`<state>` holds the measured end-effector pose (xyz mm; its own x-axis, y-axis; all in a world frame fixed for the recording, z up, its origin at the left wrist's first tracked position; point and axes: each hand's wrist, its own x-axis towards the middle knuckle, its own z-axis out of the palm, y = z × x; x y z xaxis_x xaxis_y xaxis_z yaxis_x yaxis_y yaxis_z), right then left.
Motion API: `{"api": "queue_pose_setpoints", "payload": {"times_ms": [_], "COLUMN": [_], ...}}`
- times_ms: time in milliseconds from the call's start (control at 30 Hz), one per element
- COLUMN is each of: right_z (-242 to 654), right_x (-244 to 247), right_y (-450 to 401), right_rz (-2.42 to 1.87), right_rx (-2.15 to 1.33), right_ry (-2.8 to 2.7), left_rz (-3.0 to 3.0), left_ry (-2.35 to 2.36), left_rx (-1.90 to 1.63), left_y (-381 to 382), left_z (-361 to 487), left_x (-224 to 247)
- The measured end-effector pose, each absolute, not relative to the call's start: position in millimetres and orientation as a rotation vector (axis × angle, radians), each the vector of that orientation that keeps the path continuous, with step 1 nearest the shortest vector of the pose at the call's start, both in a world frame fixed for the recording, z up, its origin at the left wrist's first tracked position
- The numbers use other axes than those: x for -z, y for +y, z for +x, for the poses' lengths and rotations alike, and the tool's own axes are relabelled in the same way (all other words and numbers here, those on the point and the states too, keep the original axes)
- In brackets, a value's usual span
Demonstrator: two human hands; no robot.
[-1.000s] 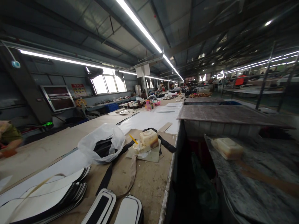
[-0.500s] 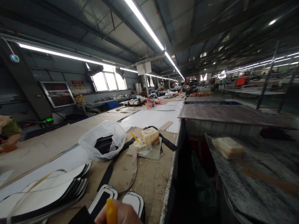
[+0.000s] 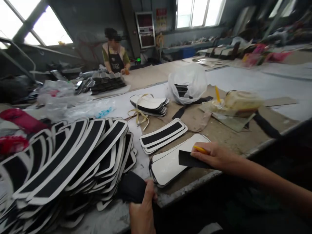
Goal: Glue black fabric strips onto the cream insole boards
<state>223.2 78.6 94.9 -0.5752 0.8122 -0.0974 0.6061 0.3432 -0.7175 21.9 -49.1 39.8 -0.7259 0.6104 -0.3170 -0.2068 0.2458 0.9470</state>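
My right hand [image 3: 213, 156] is closed on a yellow stick-like handle [image 3: 200, 149] and a flat black piece [image 3: 186, 159], above white rounded panels [image 3: 168, 167] at the table's front edge. Which end of the handle shows is hard to tell. Lower left, my left hand [image 3: 143, 208] grips a dark, smooth piece [image 3: 131, 187] beside a big heap of white-edged black pieces [image 3: 80, 156]. Between the heap and the right hand lies a short stack of similar strips [image 3: 163, 135].
A yellowed plastic container [image 3: 243, 102] sits on a board, a yellow stick [image 3: 217, 94] upright beside it. Behind are a white plastic bag [image 3: 187, 83] and stacked white panels [image 3: 149, 103]. A person [image 3: 115, 53] works across the table. The table edge [image 3: 187, 191] runs close by.
The view has swung left and down, bringing the heap, my left hand and the other person into fuller view. My right hand still holds the yellow handle.
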Motion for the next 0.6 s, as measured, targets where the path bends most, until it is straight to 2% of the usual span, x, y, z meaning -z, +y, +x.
{"api": "queue_pose_setpoints", "payload": {"times_ms": [300, 600], "right_z": [161.1, 129.9], "right_x": [-95.1, -83.8], "right_y": [102.5, 105.7], "right_rz": [-1.010, -1.104], "right_rx": [-1.098, -0.762], "right_ry": [-2.874, -3.188], "left_rz": [0.400, 0.343], "left_ry": [1.740, 1.752], "left_rx": [-1.386, -1.296], "left_y": [-38.8, -32.3], "left_z": [9.1, 5.4], "left_x": [-24.3, -22.6]}}
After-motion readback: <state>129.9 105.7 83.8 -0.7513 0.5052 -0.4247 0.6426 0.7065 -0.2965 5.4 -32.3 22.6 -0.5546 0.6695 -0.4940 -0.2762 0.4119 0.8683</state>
